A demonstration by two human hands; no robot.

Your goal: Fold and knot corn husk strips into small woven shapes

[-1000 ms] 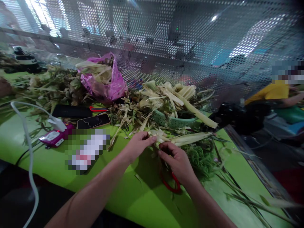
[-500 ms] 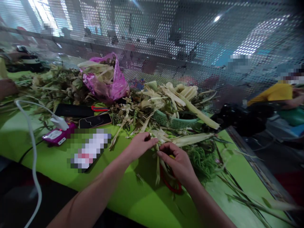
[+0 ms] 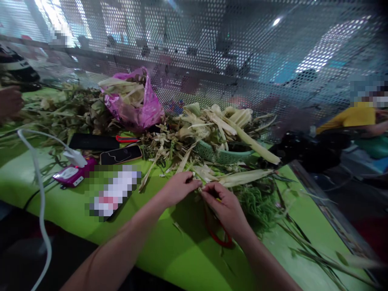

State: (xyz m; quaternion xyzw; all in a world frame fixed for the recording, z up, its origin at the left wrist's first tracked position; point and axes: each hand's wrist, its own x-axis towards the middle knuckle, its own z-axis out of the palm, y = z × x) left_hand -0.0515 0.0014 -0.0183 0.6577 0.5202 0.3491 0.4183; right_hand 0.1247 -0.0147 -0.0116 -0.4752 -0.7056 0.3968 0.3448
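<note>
My left hand (image 3: 181, 186) and my right hand (image 3: 222, 199) meet fingertip to fingertip above the green table. Both are closed in pinches on a narrow pale strip of corn husk (image 3: 198, 186), most of which the fingers cover. Under my right hand lies a red loop (image 3: 224, 243), looking like a scissors handle; the rest of it is hidden. Just beyond the hands, long dry husks (image 3: 247, 177) lie across a tangle of green stringy fibre (image 3: 261, 206). Behind these, a pale green plastic basket (image 3: 226, 157) is heaped with husks (image 3: 218, 117).
A pink plastic bag (image 3: 151, 107) of husks stands behind two phones (image 3: 121, 154). A purple power strip (image 3: 71, 173) with a white cable (image 3: 41, 202) sits at left. Thin stems (image 3: 321, 254) lie at right. Another person's hand (image 3: 10, 103) shows at far left.
The husk strip that hung down between my hands no longer hangs there; only a short bit shows at my fingertips. My hands stay nearly in place. The other person's hand at left has shifted.
</note>
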